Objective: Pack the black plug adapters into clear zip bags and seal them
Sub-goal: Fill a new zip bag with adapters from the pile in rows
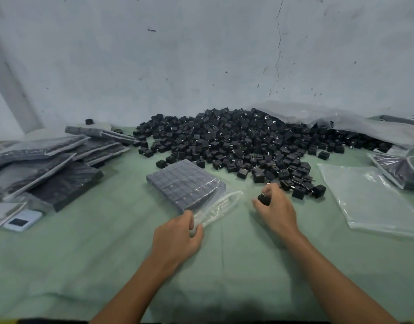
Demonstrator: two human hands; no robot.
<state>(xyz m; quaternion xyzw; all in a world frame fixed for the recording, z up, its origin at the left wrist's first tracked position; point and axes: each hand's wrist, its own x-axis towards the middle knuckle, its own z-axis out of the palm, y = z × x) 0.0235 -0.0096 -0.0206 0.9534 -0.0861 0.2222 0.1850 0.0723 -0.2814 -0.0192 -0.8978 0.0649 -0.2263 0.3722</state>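
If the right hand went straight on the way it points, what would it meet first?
Likely the loose adapters at the near edge of the pile, just past the right hand, which grips an adapter. The open bag lies left of that line; depth is uncertain.

Loose black plug adapters: big heap at back centre, spilling toward front right. Open zip bag lies flat just before the heap, packed with a tight adapter grid, mouth unsealed, lip pinched by left hand. Single adapter gripped in right hand. Empty bags flat at right; filled bags piled at left.
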